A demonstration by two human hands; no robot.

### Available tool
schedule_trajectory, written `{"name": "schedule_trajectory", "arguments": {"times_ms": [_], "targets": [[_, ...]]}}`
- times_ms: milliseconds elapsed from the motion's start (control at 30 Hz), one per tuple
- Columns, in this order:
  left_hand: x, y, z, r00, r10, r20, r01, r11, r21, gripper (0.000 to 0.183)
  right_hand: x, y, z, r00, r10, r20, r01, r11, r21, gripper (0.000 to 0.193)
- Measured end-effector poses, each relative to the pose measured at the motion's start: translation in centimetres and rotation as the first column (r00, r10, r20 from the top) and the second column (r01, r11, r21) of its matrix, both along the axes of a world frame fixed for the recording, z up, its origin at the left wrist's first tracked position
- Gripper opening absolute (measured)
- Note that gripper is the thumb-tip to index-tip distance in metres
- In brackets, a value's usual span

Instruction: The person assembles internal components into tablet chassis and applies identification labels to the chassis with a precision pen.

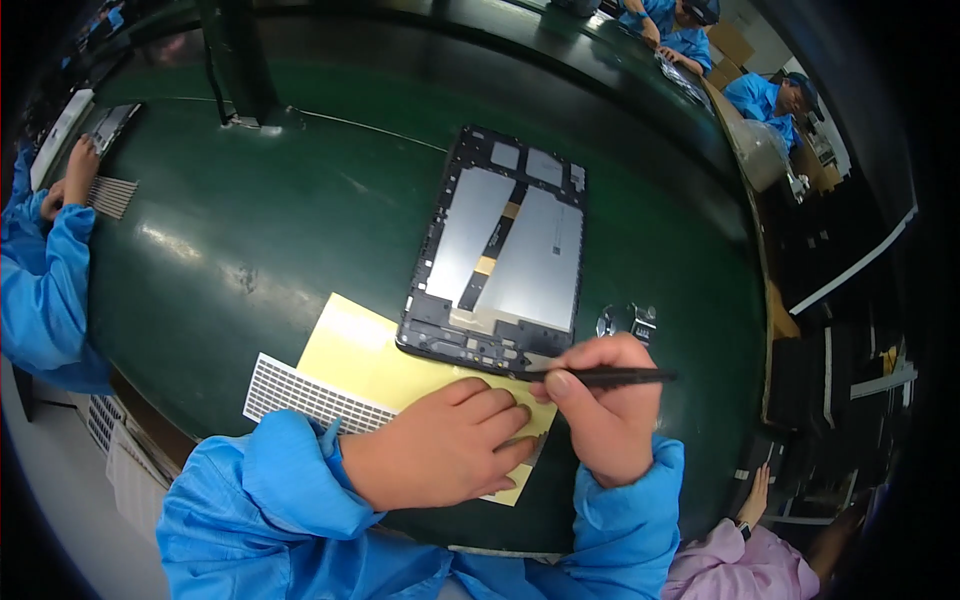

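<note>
An opened tablet-like device (532, 255) lies tilted on the green table, its silver inner plate, black frame and a dark ribbon cable showing. Against its lower edge, my right hand (612, 405) pinches black tweezers (625, 377), whose tip points left near the device's bottom rim. My left hand (440, 448) rests with bent, slightly parted fingers on a label sheet (318, 398) printed with rows of small dark rectangles. Beneath that sheet and partly under the device's near end is a yellow backing sheet (362, 345). What lies under my left fingertips is hidden.
Right of the device sits a small shiny roundish object (628, 320). A dark post (238, 65) rises from the table at the back left. Co-workers' arms are at the left (62, 270) and lower right (745, 545); others sit at the far right.
</note>
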State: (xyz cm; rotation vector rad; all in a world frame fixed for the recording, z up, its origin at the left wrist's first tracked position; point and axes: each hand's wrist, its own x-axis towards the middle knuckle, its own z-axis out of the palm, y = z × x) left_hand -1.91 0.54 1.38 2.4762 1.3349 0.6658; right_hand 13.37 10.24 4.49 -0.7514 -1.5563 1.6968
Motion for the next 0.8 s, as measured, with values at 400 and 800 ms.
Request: {"name": "schedule_trajectory", "arguments": {"times_ms": [400, 800], "targets": [[-0.2, 0.0, 0.0, 0.998, 0.036, 0.042, -0.038, 0.998, 0.058, 0.044, -3.3, 0.9, -1.0, 0.977, 0.047, 0.209, -0.054, 0.998, 0.029, 0.018], [0.0, -0.2, -0.1, 0.997, 0.038, 0.061, -0.042, 0.997, 0.057, 0.043, -3.2, 0.9, -1.2, 0.971, 0.044, 0.234, -0.067, 0.994, 0.091, 0.017]]}}
